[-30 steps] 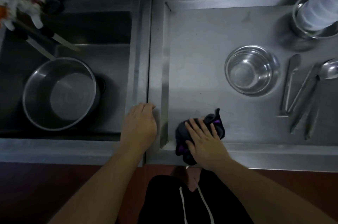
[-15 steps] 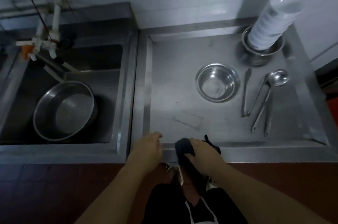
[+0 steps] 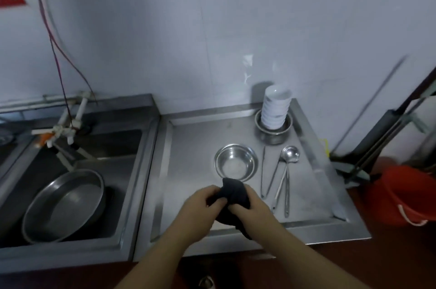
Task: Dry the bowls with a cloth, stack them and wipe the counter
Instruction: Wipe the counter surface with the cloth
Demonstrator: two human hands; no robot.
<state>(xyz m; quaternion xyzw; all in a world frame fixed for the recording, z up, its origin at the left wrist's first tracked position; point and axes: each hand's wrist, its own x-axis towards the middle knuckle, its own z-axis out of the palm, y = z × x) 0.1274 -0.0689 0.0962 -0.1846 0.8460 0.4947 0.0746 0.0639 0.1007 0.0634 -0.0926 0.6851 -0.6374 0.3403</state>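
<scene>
Both hands are bunching a dark crumpled cloth [image 3: 232, 196].
The left hand [image 3: 200, 209] and right hand [image 3: 253, 214] are clutching it above the stainless steel counter [image 3: 188, 159].

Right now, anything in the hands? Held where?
Yes: a dark cloth, bunched, held by both hands over the counter. Left hand pinches its left side; right hand grips its right and lower part.

left hand [image 3: 202, 206]: fingers curled, gripping | right hand [image 3: 253, 212]: clenched, gripping | hands touching, forearms converging

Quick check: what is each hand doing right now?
Left hand: closed on the dark cloth.
Right hand: closed on the same cloth.
</scene>
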